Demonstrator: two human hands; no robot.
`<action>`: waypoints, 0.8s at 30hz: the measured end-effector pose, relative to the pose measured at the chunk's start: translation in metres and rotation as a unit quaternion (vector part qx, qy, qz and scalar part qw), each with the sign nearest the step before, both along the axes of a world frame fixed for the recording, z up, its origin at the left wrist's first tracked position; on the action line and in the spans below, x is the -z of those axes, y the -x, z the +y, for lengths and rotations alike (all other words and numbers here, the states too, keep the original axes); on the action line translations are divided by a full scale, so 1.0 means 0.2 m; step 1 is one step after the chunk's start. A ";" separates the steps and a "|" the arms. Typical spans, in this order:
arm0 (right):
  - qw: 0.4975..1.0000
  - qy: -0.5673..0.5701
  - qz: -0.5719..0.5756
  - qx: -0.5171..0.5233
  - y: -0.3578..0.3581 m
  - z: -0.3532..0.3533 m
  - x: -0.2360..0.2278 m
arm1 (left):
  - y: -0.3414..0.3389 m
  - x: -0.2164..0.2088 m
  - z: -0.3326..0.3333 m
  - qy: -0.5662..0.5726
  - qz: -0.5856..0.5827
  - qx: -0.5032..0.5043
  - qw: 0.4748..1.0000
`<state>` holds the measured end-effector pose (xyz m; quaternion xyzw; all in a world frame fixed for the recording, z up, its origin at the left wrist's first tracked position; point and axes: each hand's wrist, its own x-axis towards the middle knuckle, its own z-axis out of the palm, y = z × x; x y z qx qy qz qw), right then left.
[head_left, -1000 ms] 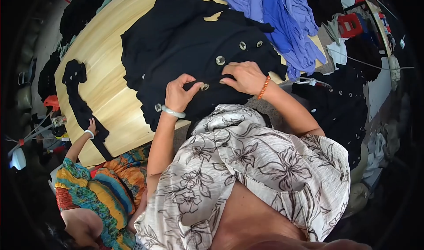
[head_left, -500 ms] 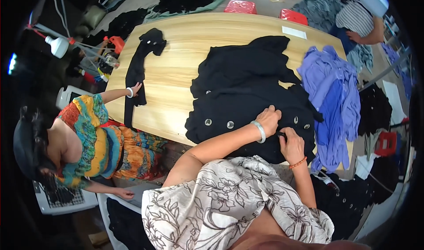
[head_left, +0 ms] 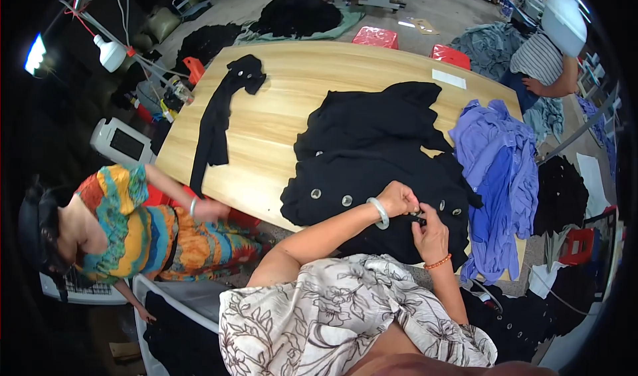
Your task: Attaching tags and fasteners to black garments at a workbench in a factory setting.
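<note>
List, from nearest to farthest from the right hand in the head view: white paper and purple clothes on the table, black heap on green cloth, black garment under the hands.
1. Black garment: at the right hand.
2. Purple clothes: to the hand's right.
3. White paper: far side of the table.
4. Black heap on green cloth: floor beyond the table.
</note>
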<state>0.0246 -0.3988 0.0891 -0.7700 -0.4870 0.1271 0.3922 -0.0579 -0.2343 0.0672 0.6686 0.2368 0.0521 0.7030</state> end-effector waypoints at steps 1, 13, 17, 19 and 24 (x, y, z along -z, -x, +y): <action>0.998 -0.003 -0.062 -0.022 0.00 0.00 0.01 | 0.01 0.00 0.00 -0.008 -0.018 0.009 1.000; 0.993 0.014 -0.074 -0.086 -0.03 -0.04 -0.03 | 0.18 -0.06 -0.14 -0.380 -0.047 0.030 0.923; 0.994 0.028 -0.077 -0.066 -0.02 -0.04 0.02 | 0.18 -0.04 -0.12 -0.406 -0.081 0.051 0.909; 0.995 0.016 -0.069 -0.064 -0.03 -0.05 0.04 | 0.18 -0.04 -0.11 -0.381 -0.087 0.053 0.919; 0.992 -0.044 -0.048 -0.110 -0.04 -0.08 0.07 | 0.16 -0.05 -0.09 -0.375 -0.098 0.066 0.919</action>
